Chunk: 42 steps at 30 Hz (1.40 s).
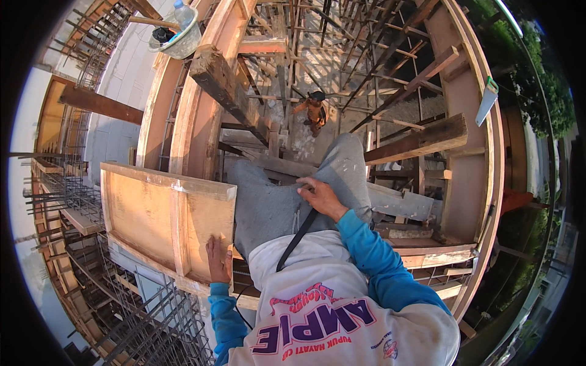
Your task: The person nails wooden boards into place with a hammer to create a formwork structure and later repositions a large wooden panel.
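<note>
My left hand [218, 260] lies against the lower right corner of a framed plywood panel [143, 210], its fingers stretched out on the wood. The panel leans beside my left leg and has a wooden batten across its middle. Over my lap, my right hand [322, 196] rests on the grey trousers [268, 201] with its fingers lightly bent. A black strap [298, 239] runs from under this hand down to my waist. I see nothing gripped in the fingers, though the palm is hidden.
Far below my knees, a person [314, 114] stands among wooden props. A heavy timber [229, 85] slants ahead, and another beam [421, 140] juts in from the right. A handsaw [487, 102] hangs on the right formwork edge. A bucket [183, 44] with a bottle stands far left; steel bars [152, 311] rise at lower left.
</note>
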Each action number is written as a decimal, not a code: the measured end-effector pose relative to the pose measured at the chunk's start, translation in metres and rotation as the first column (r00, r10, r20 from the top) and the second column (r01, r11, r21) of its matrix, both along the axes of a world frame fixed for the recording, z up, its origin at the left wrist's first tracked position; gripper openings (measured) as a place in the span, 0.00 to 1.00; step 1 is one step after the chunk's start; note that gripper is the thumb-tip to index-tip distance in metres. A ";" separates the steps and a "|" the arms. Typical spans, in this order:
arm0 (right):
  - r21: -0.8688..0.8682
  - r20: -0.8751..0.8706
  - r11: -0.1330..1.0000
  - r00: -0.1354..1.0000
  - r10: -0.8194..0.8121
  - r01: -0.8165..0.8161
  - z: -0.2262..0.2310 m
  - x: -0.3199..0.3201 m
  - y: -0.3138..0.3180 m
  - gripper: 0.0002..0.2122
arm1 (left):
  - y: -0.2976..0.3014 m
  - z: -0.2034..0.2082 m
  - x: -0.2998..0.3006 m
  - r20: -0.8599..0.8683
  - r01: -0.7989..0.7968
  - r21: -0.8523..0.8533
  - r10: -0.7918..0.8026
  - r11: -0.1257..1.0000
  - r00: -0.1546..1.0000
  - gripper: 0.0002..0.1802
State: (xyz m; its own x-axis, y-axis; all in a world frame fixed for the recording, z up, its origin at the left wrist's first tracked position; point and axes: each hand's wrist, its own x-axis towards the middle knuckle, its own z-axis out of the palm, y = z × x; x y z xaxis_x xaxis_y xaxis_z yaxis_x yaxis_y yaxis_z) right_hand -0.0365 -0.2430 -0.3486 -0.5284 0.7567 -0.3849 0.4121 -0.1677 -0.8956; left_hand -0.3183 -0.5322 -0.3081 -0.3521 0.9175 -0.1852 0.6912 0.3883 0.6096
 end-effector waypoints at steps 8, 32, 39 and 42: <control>0.224 -0.418 0.624 0.652 -0.632 0.748 0.103 0.079 0.019 0.09 | -0.009 -0.009 0.019 -0.112 -0.075 0.027 0.077 0.997 0.991 0.31; 0.805 -0.567 -0.318 0.490 -0.662 0.501 0.173 0.161 0.169 0.10 | -0.141 -0.093 -0.025 0.206 -0.970 0.225 0.969 0.088 0.136 0.45; 0.785 -0.509 -0.138 0.501 -0.700 0.605 0.175 0.170 0.155 0.14 | -0.138 -0.089 -0.024 0.567 -0.995 0.045 0.818 0.092 0.102 0.44; 0.787 -0.498 -0.104 0.525 -0.690 0.609 0.176 0.170 0.153 0.15 | -0.138 -0.095 -0.021 0.597 -0.998 0.042 0.800 0.039 0.056 0.42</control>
State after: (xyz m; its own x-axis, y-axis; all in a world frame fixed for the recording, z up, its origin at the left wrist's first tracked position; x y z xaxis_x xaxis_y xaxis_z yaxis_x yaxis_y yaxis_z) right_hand 0.1336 -0.0897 -0.1721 0.4117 0.5617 0.7176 0.6469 0.3745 -0.6643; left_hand -0.3392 -0.6697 -0.4027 -0.9377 -0.1348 -0.3204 -0.3426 0.2033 0.9172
